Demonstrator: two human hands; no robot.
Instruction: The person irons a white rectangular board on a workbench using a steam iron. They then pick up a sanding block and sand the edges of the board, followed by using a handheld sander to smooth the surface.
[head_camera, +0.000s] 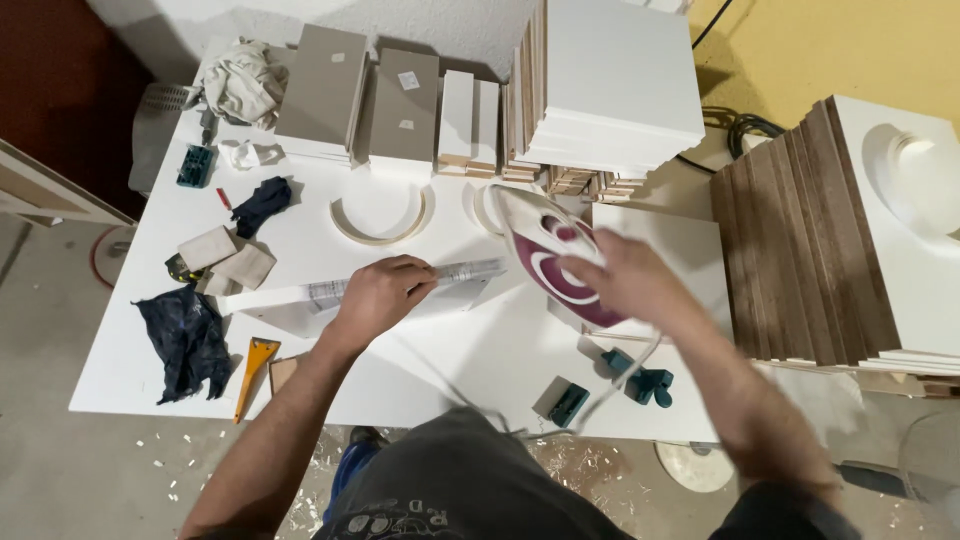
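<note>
My left hand (377, 296) presses down on the top edge of a long white panel (290, 300) that stands on its edge on the white table (130, 360). A strip of edge banding (470, 270) runs along that top edge. My right hand (620, 277) grips the handle of a purple and white clothes iron (545, 245), which hovers tilted just right of the panel's end. The iron's white cord (600, 395) trails toward me over the table's front edge.
Stacks of white and grey boards (600, 80) line the back. A brown-edged board stack (830, 230) stands right. Coiled banding (380, 215), dark rags (185, 340), sanding blocks (225, 262), an orange scraper (252, 375) and teal trimmers (640, 378) lie around.
</note>
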